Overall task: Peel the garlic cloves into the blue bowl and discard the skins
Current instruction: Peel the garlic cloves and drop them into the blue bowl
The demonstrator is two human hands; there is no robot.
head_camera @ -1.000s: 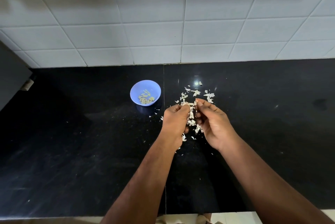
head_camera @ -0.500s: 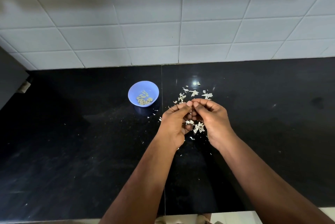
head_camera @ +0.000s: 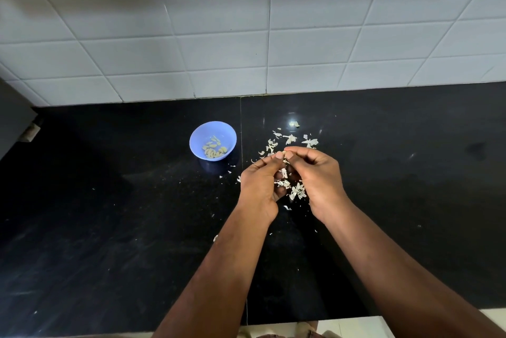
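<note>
Black table (head_camera: 109, 228), tiled wall along its far edge. Blue bowl (head_camera: 213, 140) toward the far edge, left of centre, holding peeled cloves (head_camera: 213, 148). Left hand (head_camera: 260, 184) and right hand (head_camera: 317, 176), a second ago slightly apart, now meet fingertip to fingertip, pinching one small garlic clove (head_camera: 284, 153) above the loose skins (head_camera: 297, 191). Judgement: peeling of this clove under way; skins not yet discarded
</note>
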